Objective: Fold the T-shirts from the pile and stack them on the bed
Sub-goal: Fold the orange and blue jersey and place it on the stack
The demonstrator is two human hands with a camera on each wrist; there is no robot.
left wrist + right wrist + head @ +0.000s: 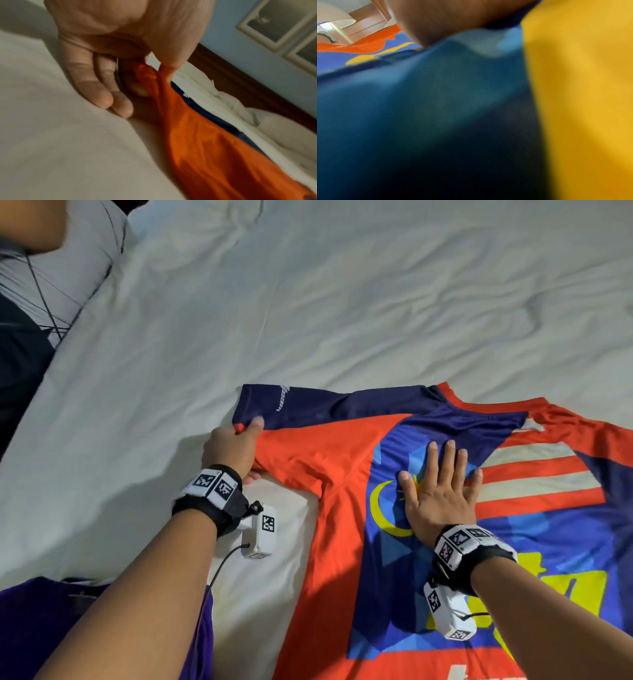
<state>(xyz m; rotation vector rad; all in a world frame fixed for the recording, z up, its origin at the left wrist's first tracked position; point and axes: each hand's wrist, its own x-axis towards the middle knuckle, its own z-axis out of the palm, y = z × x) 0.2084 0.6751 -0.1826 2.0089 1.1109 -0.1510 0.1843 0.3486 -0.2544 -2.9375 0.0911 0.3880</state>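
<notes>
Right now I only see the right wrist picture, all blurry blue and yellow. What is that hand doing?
Observer: The right hand lies flat, fingers spread, pressing on the chest of a red and blue shirt spread out on the bed.
Operator: Where's the other hand?
Observer: The left hand pinches the end of the shirt's sleeve, thumb on top.
Operator: Is the sleeve folded in yet?
Observer: Not yet. It sticks out sideways on the white sheet.
Operator: Are there more shirts?
Observer: A purple cloth lies at the near edge of the bed; I can't tell if it's a shirt.
</notes>
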